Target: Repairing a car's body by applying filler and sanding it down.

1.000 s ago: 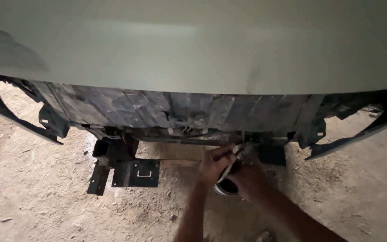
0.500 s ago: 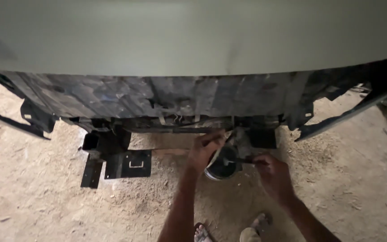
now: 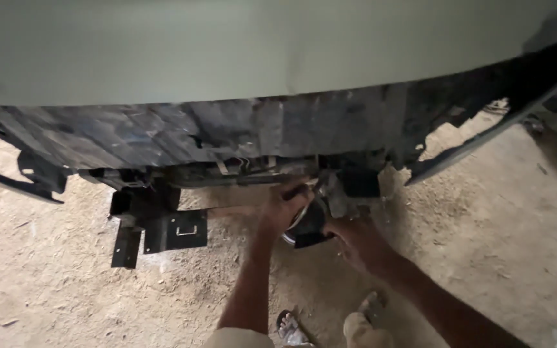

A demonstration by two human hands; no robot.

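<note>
Far to your left, a black bracket [image 3: 162,229] hangs from the underside of the pale green car body [image 3: 259,45], well apart from where you are working, with the dirt floor [image 3: 53,303] below it. A torn black underpanel [image 3: 227,132] runs across the whole width beneath the painted panel, and a metal bar [image 3: 246,175] lies along it from left to right.

Your left hand [image 3: 283,207] reaches up and forward, fingers curled around the near end of that bar's mounting, just where it meets the round black part [image 3: 307,227]. It looks closed on something there — exactly what it pinches is too dark to tell.

The round black part sits directly between your two hands, tucked up against the underside and touching both. It lies ahead of you and slightly above the wrists, with its open, shiny-rimmed face tilted down toward the left hand.

Your right hand [image 3: 356,241] comes in from the lower right and cups the part from below and from the right side, fingers wrapped onto its dark shell. Both hands are about equally close — the left is higher, the right lower.

Near the bottom edge your feet in sandals [image 3: 330,325] stand on the dirt.
</note>
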